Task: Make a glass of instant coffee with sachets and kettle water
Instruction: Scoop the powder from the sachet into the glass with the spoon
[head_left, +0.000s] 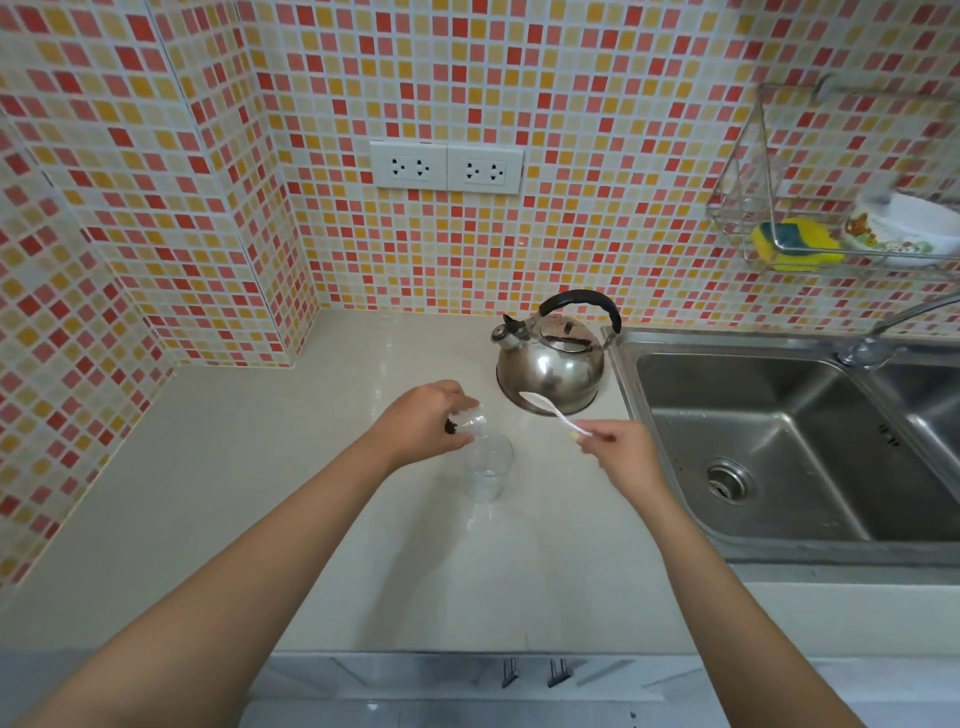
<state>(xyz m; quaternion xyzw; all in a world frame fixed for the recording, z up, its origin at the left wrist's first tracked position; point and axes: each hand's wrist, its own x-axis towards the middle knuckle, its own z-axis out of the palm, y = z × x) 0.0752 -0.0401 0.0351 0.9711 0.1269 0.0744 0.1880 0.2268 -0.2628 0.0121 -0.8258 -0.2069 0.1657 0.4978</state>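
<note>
A clear glass (488, 470) stands on the pale countertop (260, 493) with a little water in its bottom. My left hand (423, 421) holds a small clear container (470, 422) tilted over the glass's rim, with dark coffee granules inside it. My right hand (621, 449) pinches the handle of a white plastic spoon (553, 410), whose bowl points up and left in front of the kettle. The steel kettle (550, 364) with a black handle stands behind, close to the sink's left edge.
A double steel sink (779, 441) with a tap (883, 332) fills the right side. A wire rack (831, 228) on the tiled wall holds a yellow sponge and a bowl. Two sockets (447, 166) sit on the wall behind.
</note>
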